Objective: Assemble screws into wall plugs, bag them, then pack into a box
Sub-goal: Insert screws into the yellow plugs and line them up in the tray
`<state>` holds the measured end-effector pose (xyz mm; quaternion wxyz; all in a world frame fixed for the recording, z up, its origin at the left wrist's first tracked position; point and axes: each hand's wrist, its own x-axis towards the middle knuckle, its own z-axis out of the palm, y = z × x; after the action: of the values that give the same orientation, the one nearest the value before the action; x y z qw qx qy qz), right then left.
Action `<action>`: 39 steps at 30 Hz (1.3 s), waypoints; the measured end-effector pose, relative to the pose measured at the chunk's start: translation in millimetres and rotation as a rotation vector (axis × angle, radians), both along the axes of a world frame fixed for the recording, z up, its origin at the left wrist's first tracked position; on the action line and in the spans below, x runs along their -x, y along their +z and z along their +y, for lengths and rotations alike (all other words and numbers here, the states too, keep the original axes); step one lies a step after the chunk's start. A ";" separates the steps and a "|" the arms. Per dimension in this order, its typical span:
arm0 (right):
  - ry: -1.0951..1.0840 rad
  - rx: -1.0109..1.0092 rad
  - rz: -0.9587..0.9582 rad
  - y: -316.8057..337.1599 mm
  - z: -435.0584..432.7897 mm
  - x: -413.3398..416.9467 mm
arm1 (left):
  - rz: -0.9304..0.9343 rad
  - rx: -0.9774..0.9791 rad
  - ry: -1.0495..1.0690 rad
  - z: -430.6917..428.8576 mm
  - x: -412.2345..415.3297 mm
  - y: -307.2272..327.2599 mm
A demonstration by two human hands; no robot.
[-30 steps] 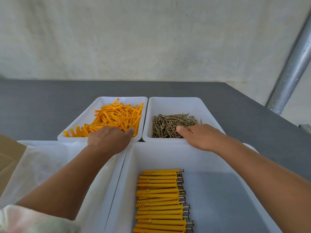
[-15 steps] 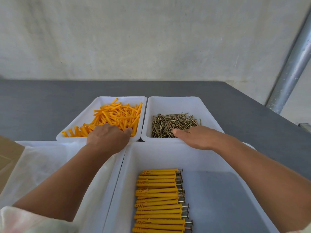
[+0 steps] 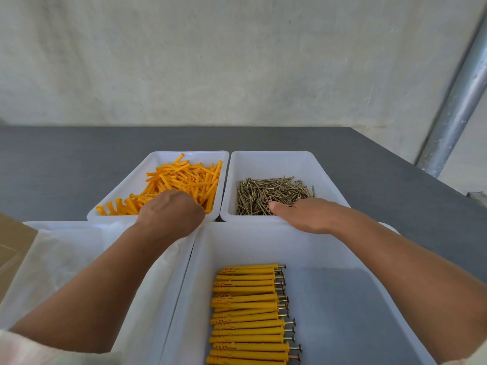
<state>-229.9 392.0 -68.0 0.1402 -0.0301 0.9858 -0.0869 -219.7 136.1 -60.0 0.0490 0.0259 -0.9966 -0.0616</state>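
Note:
Loose orange wall plugs [image 3: 184, 177] fill the far left white tray [image 3: 160, 156]. My left hand [image 3: 171, 214] reaches into it, fingers curled down into the pile near the front wall; what they grip is hidden. Brass screws [image 3: 271, 193] lie in the far right tray [image 3: 326, 177]. My right hand [image 3: 305, 214] rests palm down at that tray's front edge, thumb tip on the screws, fingers tucked out of sight. A neat row of assembled plugs with screws [image 3: 247, 312] lies in the near tray [image 3: 263, 243].
A white tray [image 3: 34, 225] holding clear plastic bags [image 3: 66, 262] sits at the near left, under my left forearm. A cardboard box [image 3: 13, 241] pokes in at the left edge. The grey table [image 3: 52, 159] ends at a wall; a metal pole [image 3: 458, 101] stands right.
My left hand's fingers have curled down into the plugs; a finger was stretched out before. My right hand has slid slightly left along the front of the screw pile.

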 end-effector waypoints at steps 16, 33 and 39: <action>0.062 0.113 0.087 4.3 0.7 -8.0 | 0.358 -0.300 0.030 10.2 -8.7 15.5; -0.053 0.777 0.286 27.3 6.4 -8.4 | -0.238 -1.732 0.111 32.7 -26.6 28.4; -0.054 1.108 0.152 35.8 -2.5 -16.1 | -0.326 -1.657 0.036 43.0 -31.8 26.4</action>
<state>-213.8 389.5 -32.3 0.0299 -0.0803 0.8005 -0.5931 -187.8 179.2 -33.7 -0.1292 0.0779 -0.6231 -0.7674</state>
